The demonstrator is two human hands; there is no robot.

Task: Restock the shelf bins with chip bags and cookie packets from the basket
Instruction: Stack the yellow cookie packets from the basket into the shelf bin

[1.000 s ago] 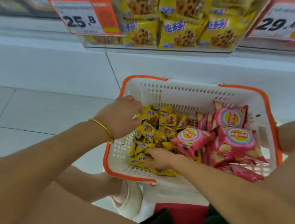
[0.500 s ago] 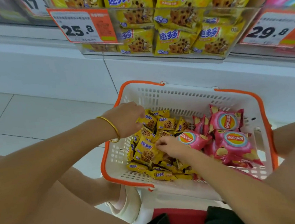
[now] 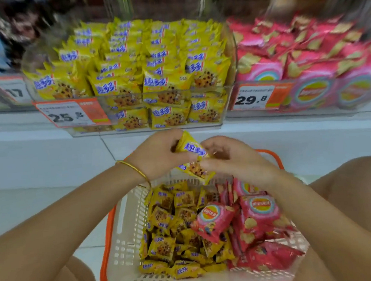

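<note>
A white basket with an orange rim (image 3: 106,242) sits on the floor between my knees. Several yellow cookie packets (image 3: 167,237) fill its left half, several pink chip bags (image 3: 259,218) its right. Above the basket's far edge, my left hand (image 3: 156,153) and my right hand (image 3: 232,156) meet, both gripping yellow cookie packets (image 3: 192,159) between them. Ahead on the shelf stands a clear bin of yellow cookie packets (image 3: 153,76), with a clear bin of pink chip bags (image 3: 307,64) to its right.
Orange price tags reading 25.8 (image 3: 71,113) and 29.8 (image 3: 258,97) hang on the bin fronts. A white shelf ledge (image 3: 46,133) runs below the bins. White floor tiles (image 3: 41,207) lie left of the basket. My bare knees flank the basket.
Both hands rose out of the basket with cookie packets and came together above its far edge. My view tilted up, so the shelf bins now show fully.
</note>
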